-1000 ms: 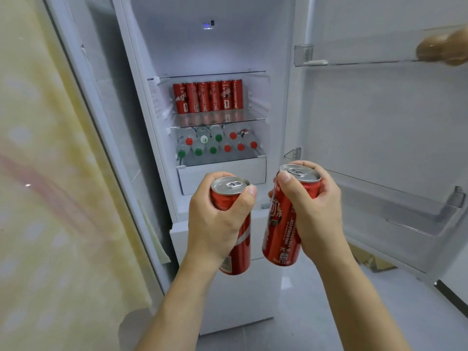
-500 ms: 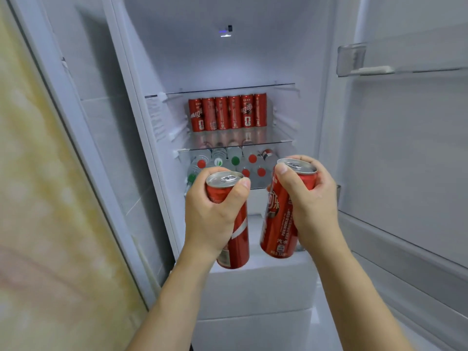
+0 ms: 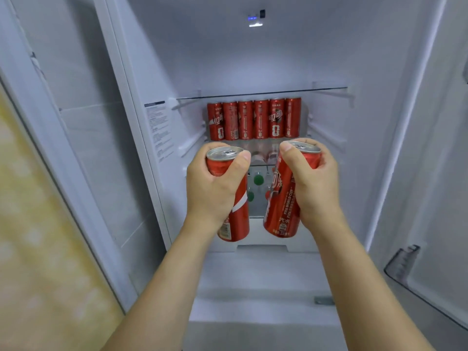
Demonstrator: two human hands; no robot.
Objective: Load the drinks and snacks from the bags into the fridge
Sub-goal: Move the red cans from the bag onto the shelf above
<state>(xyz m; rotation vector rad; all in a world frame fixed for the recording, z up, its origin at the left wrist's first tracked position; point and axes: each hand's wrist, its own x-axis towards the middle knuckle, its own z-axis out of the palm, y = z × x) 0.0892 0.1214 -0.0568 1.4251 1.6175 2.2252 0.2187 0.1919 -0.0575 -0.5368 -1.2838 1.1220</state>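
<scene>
Cans: two slim red aluminium drink cans with silver tops are held upright in front of the open white fridge (image 3: 157, 72), one in each hand. The left hand (image 3: 211, 188) is wrapped round the upper body of the left red can (image 3: 236, 219), thumb hooked near the rim, pull-tab lid visible. The right hand (image 3: 311, 183) grips the right red can (image 3: 281, 206) the same way; this can tilts slightly, its base leaning toward the left can, and its glossy wall carries white lettering. The two cans are near each other but apart. Behind them, a row of six matching red cans (image 3: 254, 119) stands upright, side by side, at the back of a clear glass shelf (image 3: 329, 143), beneath another thin glass shelf (image 3: 260, 92). Below that, round green bottle caps (image 3: 258, 179) show between the hands; the bottles themselves are mostly hidden. A printed label (image 3: 159, 130) is fixed to the smooth left inner wall. A clear plastic door bin (image 3: 405, 264) sits at lower right. At far left, a yellow patterned surface (image 3: 38, 236) is blurred.
</scene>
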